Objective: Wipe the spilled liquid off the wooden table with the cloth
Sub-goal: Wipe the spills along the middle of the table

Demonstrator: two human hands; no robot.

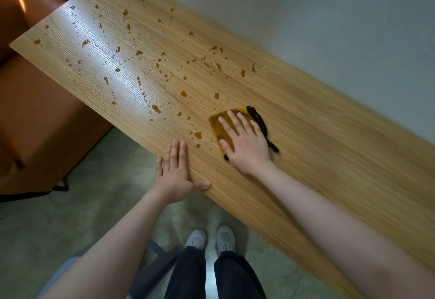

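Note:
A long wooden table (329,148) runs from upper left to lower right. Brown drops of spilled liquid (155,63) are scattered over its left and middle parts. A yellow cloth (217,125) with a black edge and cord lies flat on the table near the front edge. My right hand (244,143) presses flat on the cloth, fingers spread. My left hand (175,174) rests flat on the table's front edge, fingers apart, holding nothing. Drops lie just left of the cloth, between the two hands.
An orange-brown seat (40,119) stands at the left beside the table end. A grey wall (329,16) borders the table's far side. My shoes (209,240) stand on the grey floor below the table edge.

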